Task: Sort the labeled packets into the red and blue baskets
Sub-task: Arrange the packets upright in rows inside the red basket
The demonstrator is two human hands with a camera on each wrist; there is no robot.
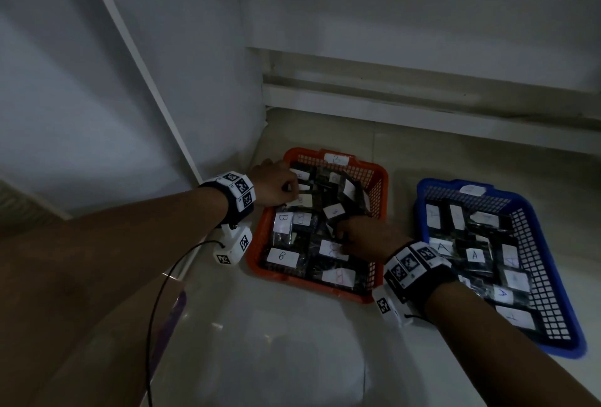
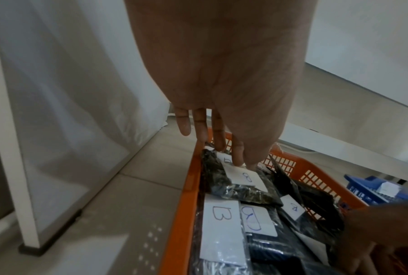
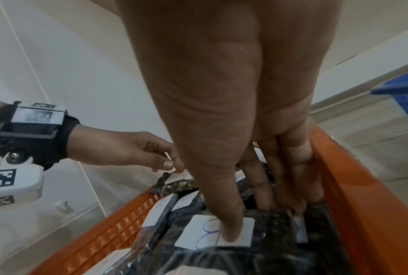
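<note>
The red basket (image 1: 383, 179) on the floor holds several dark packets with white B labels. To its right, the blue basket (image 1: 419, 198) holds several dark packets labelled A. My left hand (image 1: 287, 187) reaches into the red basket's far left corner. Its thumb and forefinger pinch the edge of a B packet (image 2: 245, 176) there. My right hand (image 1: 341, 234) is in the middle of the same basket. Its thumb presses on the label of another B packet (image 3: 198, 232), and its fingers curl behind that packet's dark top edge.
A white wall panel (image 1: 97, 97) with a slim post (image 2: 28, 167) stands close to the left of the red basket's rim (image 2: 186, 214). A low white ledge (image 1: 422, 104) runs behind both baskets. Pale tiled floor (image 1: 276, 341) lies in front. A black cable (image 1: 156, 309) hangs from my left wrist.
</note>
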